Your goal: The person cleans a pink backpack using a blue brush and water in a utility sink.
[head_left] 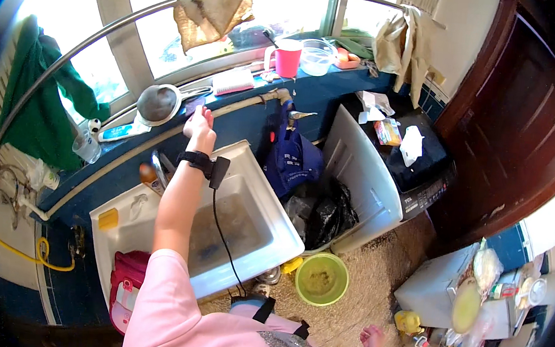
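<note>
My left hand (199, 128) reaches over the back of the white sink (246, 155) to the blue windowsill ledge. Its fingers are curled closed, touching or just beside a small dark purple piece (193, 105); what they hold, if anything, is hidden. Left of it a round metal strainer or pan lid (159, 104) rests on the ledge, with a toothpaste tube (124, 131) and a clear plastic cup (86, 147) farther left. Low at the right, my right hand (372, 339) hangs with its fingers loosely bent and apart, holding nothing visible.
The sink basin has murky water; a yellow soap bar (109, 219) and a pink bag (126, 285) are at its left. A pink mug (288, 58) stands on the ledge. A green basin (322, 279) sits on the floor, near a grey bin-like container (362, 173) and black machine (413, 184).
</note>
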The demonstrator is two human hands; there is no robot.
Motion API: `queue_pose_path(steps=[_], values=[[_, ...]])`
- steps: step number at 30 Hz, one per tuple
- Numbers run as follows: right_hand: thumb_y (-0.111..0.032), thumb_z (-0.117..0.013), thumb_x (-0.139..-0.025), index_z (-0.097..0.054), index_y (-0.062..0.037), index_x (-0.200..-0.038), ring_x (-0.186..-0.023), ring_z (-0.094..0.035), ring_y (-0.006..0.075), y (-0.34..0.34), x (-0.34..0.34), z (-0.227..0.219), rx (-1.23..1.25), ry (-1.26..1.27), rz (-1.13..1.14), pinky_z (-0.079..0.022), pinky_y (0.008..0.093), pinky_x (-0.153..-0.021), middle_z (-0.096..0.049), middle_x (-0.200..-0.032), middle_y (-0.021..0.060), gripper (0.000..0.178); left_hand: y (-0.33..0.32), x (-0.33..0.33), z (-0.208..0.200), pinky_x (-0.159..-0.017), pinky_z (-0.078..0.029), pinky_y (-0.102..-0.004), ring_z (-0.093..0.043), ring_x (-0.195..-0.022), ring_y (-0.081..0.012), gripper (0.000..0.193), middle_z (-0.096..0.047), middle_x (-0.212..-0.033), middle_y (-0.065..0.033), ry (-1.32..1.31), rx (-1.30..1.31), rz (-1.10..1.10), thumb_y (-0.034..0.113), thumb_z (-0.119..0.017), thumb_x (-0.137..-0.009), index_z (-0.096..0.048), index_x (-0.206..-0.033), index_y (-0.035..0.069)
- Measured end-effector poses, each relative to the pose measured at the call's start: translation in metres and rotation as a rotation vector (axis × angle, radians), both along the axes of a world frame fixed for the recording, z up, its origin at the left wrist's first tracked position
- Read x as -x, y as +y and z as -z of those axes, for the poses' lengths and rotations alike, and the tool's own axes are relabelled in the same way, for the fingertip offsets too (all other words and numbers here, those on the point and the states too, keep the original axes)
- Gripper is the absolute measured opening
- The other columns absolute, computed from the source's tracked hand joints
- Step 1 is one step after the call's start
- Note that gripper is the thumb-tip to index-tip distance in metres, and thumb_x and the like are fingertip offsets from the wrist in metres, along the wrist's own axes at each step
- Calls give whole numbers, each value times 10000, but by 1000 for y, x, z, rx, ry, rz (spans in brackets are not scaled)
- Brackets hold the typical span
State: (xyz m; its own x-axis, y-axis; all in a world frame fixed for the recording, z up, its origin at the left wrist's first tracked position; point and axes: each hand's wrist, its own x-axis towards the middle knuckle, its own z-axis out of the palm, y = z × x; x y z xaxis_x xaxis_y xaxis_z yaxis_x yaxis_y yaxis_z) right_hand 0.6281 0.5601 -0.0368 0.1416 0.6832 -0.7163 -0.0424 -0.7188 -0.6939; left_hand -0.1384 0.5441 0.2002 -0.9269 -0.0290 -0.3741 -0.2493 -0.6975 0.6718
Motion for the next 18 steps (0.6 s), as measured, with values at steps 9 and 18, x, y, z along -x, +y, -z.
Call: queue_pose_path(steps=[9, 18], values=[[-98, -522, -800, -493, -118, -772, -550, -525, 141, -50, -30, -7, -101, 2, 112, -453, 267, -478, -535, -661, 23, 45, 6, -12, 8, -494, -470, -256, -567, -550, -154, 199, -589, -665, -24, 31, -74, 135, 232, -512, -864, -567, -754, 75], [-78, -582, -694, -569, -54, -843, -643, -559, 212, -136, -115, 38, 14, -263, 473, -473, 333, -541, -559, -822, 91, 151, 53, -172, 34, -545, -394, -233, -461, -584, -123, 127, -520, -703, -22, 32, -39, 1209, 132, -440, -867, -516, -843, 33]])
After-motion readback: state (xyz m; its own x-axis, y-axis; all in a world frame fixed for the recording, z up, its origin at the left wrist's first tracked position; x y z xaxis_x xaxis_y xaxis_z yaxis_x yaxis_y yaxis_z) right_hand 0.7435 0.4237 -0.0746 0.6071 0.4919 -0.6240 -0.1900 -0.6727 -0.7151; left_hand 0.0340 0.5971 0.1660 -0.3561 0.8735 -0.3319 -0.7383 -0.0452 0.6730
